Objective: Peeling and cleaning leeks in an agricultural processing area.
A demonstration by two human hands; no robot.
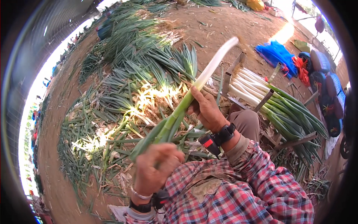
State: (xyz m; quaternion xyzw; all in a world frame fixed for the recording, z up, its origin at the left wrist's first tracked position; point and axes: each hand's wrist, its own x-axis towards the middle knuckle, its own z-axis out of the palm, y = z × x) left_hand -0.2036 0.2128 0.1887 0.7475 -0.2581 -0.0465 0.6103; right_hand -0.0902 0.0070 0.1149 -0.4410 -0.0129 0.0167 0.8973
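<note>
One large green onion (203,77), with a long white stalk, roots at its tip and green leaves, slants up and to the right in front of me. My right hand (209,111) is wrapped round it where white turns to green, thumb along the stalk. Lower down, my left hand (156,164), slightly blurred, is closed at the leaves; what its fingertips pinch is hidden. To the right, a bundle of trimmed green onions (257,91) lies in a metal frame (264,100), white ends toward the upper left, leaves toward the lower right.
A broad heap of untrimmed green onions (130,71) covers the ground ahead and left. Stripped leaves (108,149) lie scattered closer in. A blue sheet (278,56), a red net (301,70) and several packed dark sacks (326,91) are at the right. Brown soil (212,28) shows beyond.
</note>
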